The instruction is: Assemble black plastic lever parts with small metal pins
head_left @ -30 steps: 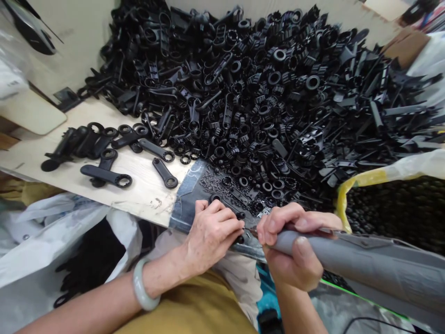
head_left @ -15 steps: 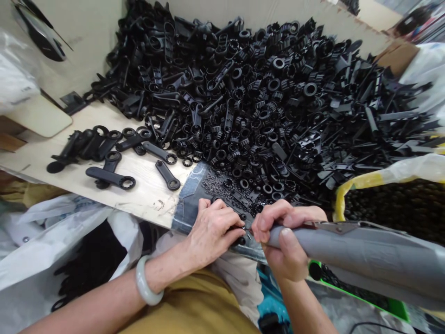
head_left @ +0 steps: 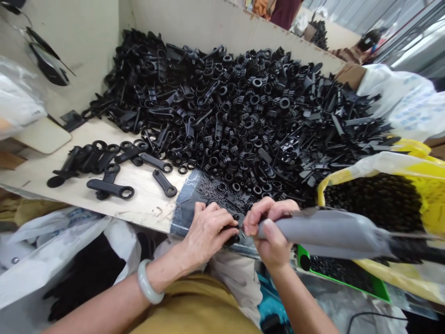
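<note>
A small black plastic piece w/ a rounded end (head_left: 232, 240) sat at the front edge of the surface (head_left: 139, 208), mostly covered by the worker's L hand (head_left: 210, 227), its fingers bent & pinching the pc. from above; their exact grip underneath couldn't be seen. From the R side came a grey tapered cylindrical hand tool (head_left: 320, 232), nose aimed at the L fingertips, its front end wrapped by the curled fingers of the R hand (head_left: 273, 232), thumb along the top. Whether the tip touched the pc. couldn't be told.

Just beyond the L hand, tiny dark metal bits (head_left: 215, 190) were strewn over a dark sheet edged w/ blue-grey tape (head_left: 184, 204). To the L, on pale wood, lay a single black crank-shaped plastic arm w/ a ring end (head_left: 164, 183) & nr. it two crossed black plastic arms (head_left: 110, 188). Behind rose a big heap of mixed black plastic parts (head_left: 243, 120).

At far R, a yellow-and-white plastic bag (head_left: 434, 195) held small black pcs., w/ a bright green tray (head_left: 382, 287) below. A pale smooth bangle (head_left: 149, 283) circled the L wrist.
</note>
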Action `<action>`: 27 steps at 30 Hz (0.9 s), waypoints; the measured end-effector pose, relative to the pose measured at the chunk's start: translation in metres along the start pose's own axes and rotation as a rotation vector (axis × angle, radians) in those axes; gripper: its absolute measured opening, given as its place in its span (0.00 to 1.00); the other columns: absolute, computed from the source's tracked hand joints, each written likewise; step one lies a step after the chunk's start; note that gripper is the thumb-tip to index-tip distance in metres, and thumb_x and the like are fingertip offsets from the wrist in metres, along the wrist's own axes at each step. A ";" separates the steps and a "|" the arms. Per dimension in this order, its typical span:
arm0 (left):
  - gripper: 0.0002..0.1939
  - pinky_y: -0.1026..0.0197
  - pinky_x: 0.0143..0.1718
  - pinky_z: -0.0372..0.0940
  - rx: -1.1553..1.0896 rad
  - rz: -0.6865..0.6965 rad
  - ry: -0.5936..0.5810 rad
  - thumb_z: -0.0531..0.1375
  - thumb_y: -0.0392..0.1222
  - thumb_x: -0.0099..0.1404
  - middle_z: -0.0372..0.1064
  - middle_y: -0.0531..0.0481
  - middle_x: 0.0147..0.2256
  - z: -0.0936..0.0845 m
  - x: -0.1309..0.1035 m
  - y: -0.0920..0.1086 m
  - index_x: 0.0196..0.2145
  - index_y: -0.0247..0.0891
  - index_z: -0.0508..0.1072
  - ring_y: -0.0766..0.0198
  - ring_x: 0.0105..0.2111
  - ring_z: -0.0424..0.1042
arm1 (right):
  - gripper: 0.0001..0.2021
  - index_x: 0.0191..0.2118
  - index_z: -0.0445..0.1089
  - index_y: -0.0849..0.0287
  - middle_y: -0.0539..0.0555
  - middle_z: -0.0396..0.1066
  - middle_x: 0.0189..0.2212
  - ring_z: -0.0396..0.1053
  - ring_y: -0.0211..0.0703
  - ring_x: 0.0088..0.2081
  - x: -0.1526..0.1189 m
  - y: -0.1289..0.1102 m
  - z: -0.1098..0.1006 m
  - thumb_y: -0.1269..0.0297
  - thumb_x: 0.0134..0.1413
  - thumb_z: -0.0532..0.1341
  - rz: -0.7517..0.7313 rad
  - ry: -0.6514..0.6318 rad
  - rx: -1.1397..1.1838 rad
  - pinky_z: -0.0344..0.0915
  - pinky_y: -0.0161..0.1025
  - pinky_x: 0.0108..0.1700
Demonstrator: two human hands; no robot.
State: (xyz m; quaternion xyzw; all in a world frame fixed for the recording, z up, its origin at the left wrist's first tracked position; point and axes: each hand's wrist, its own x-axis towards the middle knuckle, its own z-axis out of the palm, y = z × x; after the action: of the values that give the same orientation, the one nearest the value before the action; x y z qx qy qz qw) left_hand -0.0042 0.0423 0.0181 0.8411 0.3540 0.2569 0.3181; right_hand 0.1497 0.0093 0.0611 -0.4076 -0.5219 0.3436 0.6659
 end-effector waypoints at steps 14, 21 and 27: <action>0.10 0.50 0.46 0.49 0.020 0.050 0.147 0.62 0.34 0.70 0.80 0.56 0.37 -0.007 -0.009 0.009 0.46 0.45 0.79 0.62 0.39 0.73 | 0.10 0.39 0.56 0.51 0.41 0.67 0.28 0.61 0.32 0.20 -0.019 0.020 -0.018 0.69 0.60 0.60 0.033 0.115 0.039 0.63 0.32 0.22; 0.06 0.51 0.46 0.52 -0.017 0.017 0.282 0.61 0.37 0.72 0.79 0.54 0.37 -0.006 -0.038 0.021 0.42 0.43 0.78 0.62 0.39 0.74 | 0.08 0.40 0.59 0.51 0.43 0.67 0.28 0.60 0.33 0.19 -0.016 -0.003 -0.017 0.67 0.60 0.60 -0.032 0.127 0.096 0.64 0.32 0.20; 0.08 0.49 0.46 0.51 0.084 0.040 0.293 0.63 0.47 0.72 0.80 0.53 0.38 0.008 -0.040 0.022 0.44 0.44 0.79 0.59 0.39 0.73 | 0.06 0.40 0.61 0.51 0.45 0.68 0.29 0.62 0.35 0.21 -0.013 -0.031 -0.006 0.65 0.62 0.61 -0.052 0.096 0.119 0.65 0.34 0.21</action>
State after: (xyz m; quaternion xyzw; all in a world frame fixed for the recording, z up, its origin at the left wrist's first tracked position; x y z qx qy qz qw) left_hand -0.0139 -0.0028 0.0199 0.8140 0.3904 0.3681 0.2225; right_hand 0.1539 -0.0168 0.0831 -0.3696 -0.4783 0.3365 0.7221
